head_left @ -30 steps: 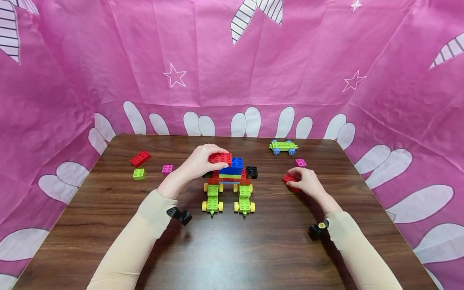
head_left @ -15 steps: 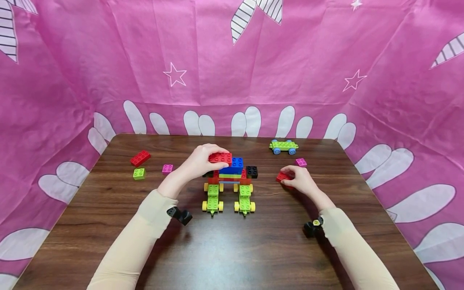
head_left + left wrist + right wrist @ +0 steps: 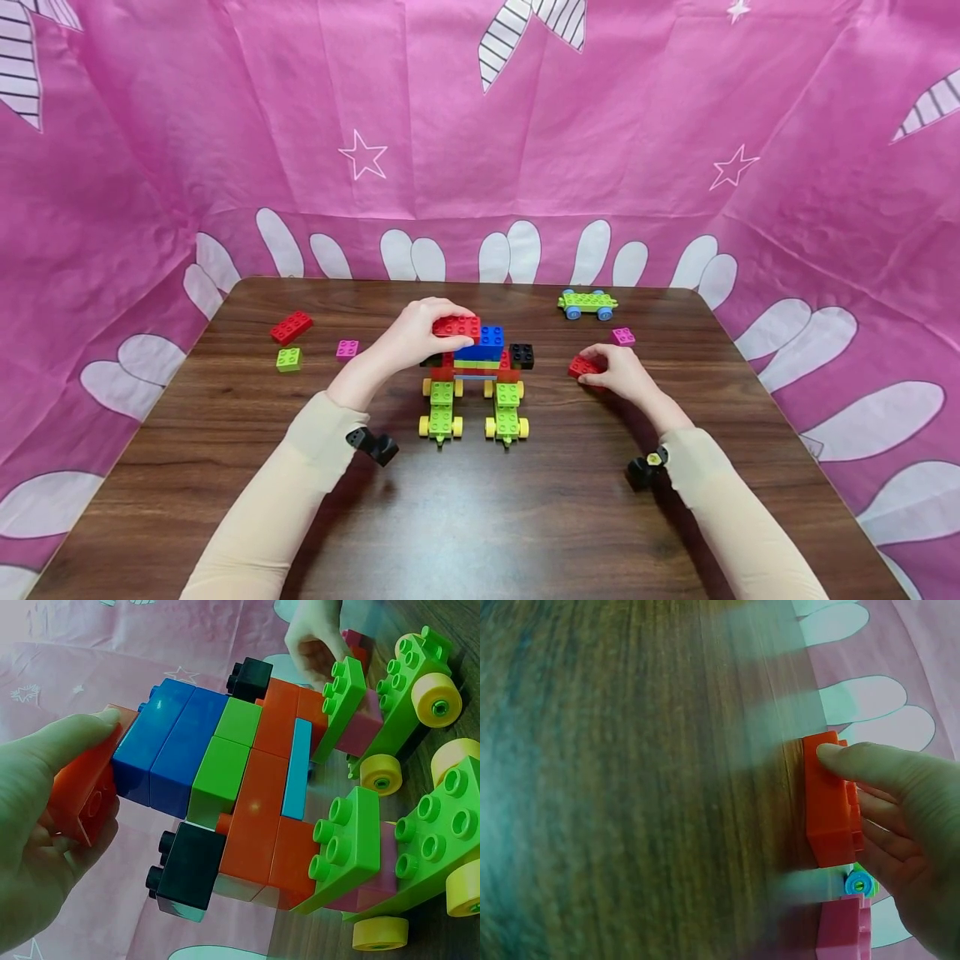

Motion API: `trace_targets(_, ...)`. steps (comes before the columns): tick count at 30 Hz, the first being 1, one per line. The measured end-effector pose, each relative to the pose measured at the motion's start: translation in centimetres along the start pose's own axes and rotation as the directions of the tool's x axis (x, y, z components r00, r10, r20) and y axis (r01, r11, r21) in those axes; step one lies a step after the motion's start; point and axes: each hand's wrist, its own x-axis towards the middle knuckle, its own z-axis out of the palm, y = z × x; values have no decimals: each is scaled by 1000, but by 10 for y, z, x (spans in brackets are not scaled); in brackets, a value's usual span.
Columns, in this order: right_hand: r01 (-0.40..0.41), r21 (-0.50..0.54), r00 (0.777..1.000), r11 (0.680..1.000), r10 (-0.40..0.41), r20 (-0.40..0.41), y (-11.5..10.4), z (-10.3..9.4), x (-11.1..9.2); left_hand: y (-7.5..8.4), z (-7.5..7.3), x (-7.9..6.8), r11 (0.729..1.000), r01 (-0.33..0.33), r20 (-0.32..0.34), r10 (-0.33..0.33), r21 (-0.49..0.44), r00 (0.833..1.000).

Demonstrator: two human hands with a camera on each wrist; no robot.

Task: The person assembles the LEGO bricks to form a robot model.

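Note:
My left hand (image 3: 414,335) pinches a red brick (image 3: 463,327) between thumb and fingers at the top of a built figure. In the left wrist view this brick (image 3: 88,787) meets the upper blue brick (image 3: 154,735) and overhangs it. Below come green and red bricks, black bricks (image 3: 522,356) at both sides, and two legs on green wheeled bases (image 3: 441,421) with yellow wheels. To the right, my right hand (image 3: 628,375) grips another red brick (image 3: 581,367) low at the table. The right wrist view shows the thumb on this brick's (image 3: 829,810) side.
A small pink brick (image 3: 623,336) and a green wheeled base (image 3: 587,303) with blue wheels stand behind my right hand. On the left lie a red brick (image 3: 291,327), a green brick (image 3: 288,359) and a pink brick (image 3: 347,349). A pink curtain (image 3: 450,150) surrounds the table (image 3: 480,517).
My right hand has moved left with its red brick, a short way towards the figure. My left hand and the figure have stayed in place.

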Motion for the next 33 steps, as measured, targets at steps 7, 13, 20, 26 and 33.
trace_targets(7,18,-71,999,997,-15,50,-1,-3,2,2,-1,1,1000,-1,4,1,-3,1000)
trace_targets(13,19,-73,999,997,-16,49,-4,-5,3,0,0,2,1000,-3,1,3,0,1000)
trace_targets(20,30,-35,1000,999,-30,9,-15,-9,7,-2,0,2,1000,-1,-1,1,10,1000)
trace_targets(26,50,-11,999,999,-50,-14,-36,-17,15,-2,0,2,1000,4,0,-4,4,1000)
trace_targets(33,123,22,990,992,-121,-67,-64,-26,26,-2,0,1,1000,5,-3,-5,6,1000)
